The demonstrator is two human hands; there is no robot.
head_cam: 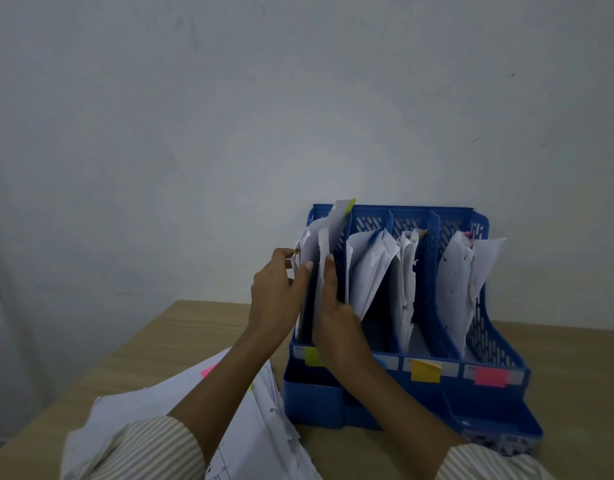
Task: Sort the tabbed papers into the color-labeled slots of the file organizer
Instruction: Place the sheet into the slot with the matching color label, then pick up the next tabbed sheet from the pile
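Here, both your hands work at the leftmost slot of the blue file organizer, the one marked by the green label; your left hand holds the outer papers back, fingers curled round their edge, while your right hand lies flat-fingered against a green-tabbed sheet, pressing it rather than pinching it; that sheet stands upright, long axis vertical, its tab rising above both hands and its lower part already between them inside the slot; so the coming move, as I judge it, is straight down, and your right hand is the nearer one to drive it. Count four slots, each holding papers; three labels show, green, yellow and pink, the fourth mostly hidden behind your right wrist; one unsorted pile lies on the counter beneath your left forearm, with a pink tab showing.
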